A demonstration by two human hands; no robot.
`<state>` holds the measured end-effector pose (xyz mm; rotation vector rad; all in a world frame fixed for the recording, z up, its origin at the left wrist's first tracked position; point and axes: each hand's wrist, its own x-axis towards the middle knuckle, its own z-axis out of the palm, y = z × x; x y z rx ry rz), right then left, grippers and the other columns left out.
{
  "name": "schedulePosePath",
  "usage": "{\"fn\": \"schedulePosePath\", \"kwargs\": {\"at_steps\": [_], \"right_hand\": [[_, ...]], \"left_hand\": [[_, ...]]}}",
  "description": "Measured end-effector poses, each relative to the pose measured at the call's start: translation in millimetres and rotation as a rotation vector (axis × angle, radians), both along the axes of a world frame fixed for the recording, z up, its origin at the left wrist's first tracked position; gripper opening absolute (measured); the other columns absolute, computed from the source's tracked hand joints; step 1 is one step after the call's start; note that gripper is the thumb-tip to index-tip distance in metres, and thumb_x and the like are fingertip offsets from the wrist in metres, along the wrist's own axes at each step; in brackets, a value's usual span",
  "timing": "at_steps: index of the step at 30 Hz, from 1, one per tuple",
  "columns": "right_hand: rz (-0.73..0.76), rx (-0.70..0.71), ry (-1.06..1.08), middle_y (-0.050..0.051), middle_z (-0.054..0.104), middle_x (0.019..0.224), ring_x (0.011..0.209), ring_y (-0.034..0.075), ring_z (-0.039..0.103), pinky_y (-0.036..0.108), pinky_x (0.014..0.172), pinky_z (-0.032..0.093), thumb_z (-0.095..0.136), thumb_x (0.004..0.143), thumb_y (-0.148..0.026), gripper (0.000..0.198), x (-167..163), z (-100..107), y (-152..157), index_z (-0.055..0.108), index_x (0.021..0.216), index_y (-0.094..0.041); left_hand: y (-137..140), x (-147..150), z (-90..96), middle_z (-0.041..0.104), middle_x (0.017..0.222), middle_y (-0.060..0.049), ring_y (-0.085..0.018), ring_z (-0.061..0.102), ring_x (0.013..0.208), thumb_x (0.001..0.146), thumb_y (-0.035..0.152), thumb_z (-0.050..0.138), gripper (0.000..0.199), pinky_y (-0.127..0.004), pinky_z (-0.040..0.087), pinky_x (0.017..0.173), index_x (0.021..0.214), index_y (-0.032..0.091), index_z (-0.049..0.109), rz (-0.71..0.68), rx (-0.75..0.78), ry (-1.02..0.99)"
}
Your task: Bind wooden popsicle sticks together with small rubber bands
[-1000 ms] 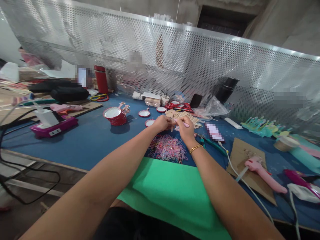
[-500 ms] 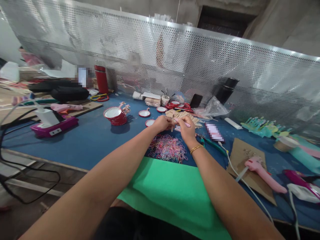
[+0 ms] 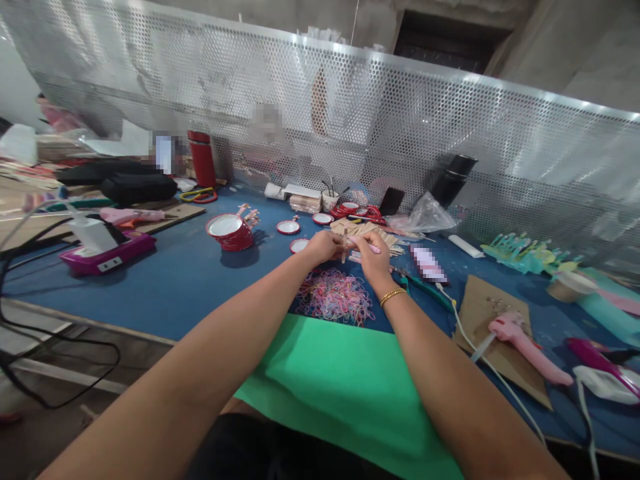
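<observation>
Left grip (image 3: 325,247) pinched a slim strip (image 3: 345,245) — apparently to steady it — while the right grip (image 3: 373,262) closed around a pink pen-like tool (image 3: 374,249) beside it.

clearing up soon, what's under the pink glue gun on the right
Brown cardboard shows beneath the pink glue gun, whose handle reaches past its edge. Whatever lies directly under the gun's body is covered and can't be seen.
</observation>
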<state>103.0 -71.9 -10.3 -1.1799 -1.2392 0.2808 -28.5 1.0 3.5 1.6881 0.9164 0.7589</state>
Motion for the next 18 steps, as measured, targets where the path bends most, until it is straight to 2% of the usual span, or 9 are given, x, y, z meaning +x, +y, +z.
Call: {"fn": "schedulePosePath", "kwargs": {"at_steps": [3, 7, 14, 18], "right_hand": [[-0.008, -0.013, 0.034, -0.002, 0.064, 0.071, 0.072, 0.016, 0.056, 0.028, 0.067, 0.046, 0.054, 0.08, -0.042, 0.021, 0.1, 0.8, -0.9, 0.057, 0.073, -0.022], [-0.001, 0.014, -0.022, -0.001, 0.064, 0.072, 0.072, 0.016, 0.056, 0.03, 0.072, 0.046, 0.054, 0.08, -0.039, 0.02, -1.7, 2.8, -2.4, 0.058, 0.071, -0.022], [-0.017, 0.008, 0.026, -0.001, 0.063, 0.07, 0.072, 0.017, 0.056, 0.029, 0.069, 0.046, 0.053, 0.08, -0.04, 0.02, -0.7, 1.7, -1.2, 0.057, 0.072, -0.022], [-0.01, 0.022, -0.028, -0.001, 0.063, 0.071, 0.071, 0.016, 0.055, 0.03, 0.072, 0.045, 0.055, 0.079, -0.038, 0.019, -3.4, 4.0, -1.7, 0.057, 0.069, -0.022]], "left_hand": [[-0.5, 0.1, 1.3, 0.061, 0.052, 0.001, -0.008, 0.053, 0.048, 0.063, 0.029, 0.081, 0.023, -0.017, 0.043, 0.047, 0.06, 0.012, 0.066, 0.018, -0.002, 0.026], [-0.2, 0.4, 0.3, 0.06, 0.051, 0.001, -0.007, 0.051, 0.045, 0.065, 0.029, 0.08, 0.024, -0.016, 0.041, 0.044, 0.057, 0.011, 0.065, 0.016, 0.015, 0.018], [-7.5, -0.2, 6.0, 0.059, 0.05, 0.001, -0.007, 0.051, 0.046, 0.063, 0.026, 0.081, 0.024, -0.017, 0.042, 0.046, 0.057, 0.011, 0.064, 0.024, 0.005, 0.017], [-4.9, 0.2, 4.3, 0.06, 0.052, 0.0, -0.008, 0.052, 0.047, 0.064, 0.027, 0.08, 0.025, -0.019, 0.044, 0.048, 0.055, 0.011, 0.063, 0.022, -0.028, -0.007]]}}
